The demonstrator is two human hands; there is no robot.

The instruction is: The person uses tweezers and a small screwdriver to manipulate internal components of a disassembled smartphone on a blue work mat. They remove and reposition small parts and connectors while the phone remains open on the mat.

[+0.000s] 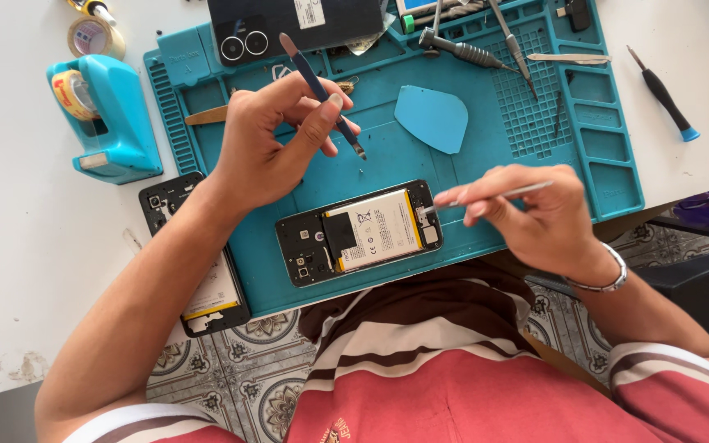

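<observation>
1. An opened phone (359,233) lies back-up in the lower middle of the frame, on the near edge of a teal work mat (486,180); its white battery and dark boards face upward, so both hands can reach them from above.
2. The right hand (535,217), at centre right, pinches slim metal tweezers (494,195) between thumb and fingers. The tips point left and meet the phone's right end, beside the battery. The fingers are closed on the tool.
3. The left hand (276,139), at upper centre left, grips a dark blue pry tool (322,94) between thumb and forefinger, tilted with its tip aimed down and right, hanging above the mat and apart from the phone. It looks parked there, ready but clear of the work.
4. Both forearms come up from the bottom of the frame; the left wrist is bent inward, the right carries a metal bracelet.
5. A second opened phone (194,271) lies at lower left, partly under the left forearm. A teal tape dispenser (104,115) stands at upper left, a blue pick (432,119) on the mat, and a screwdriver (665,94) at upper right.
</observation>
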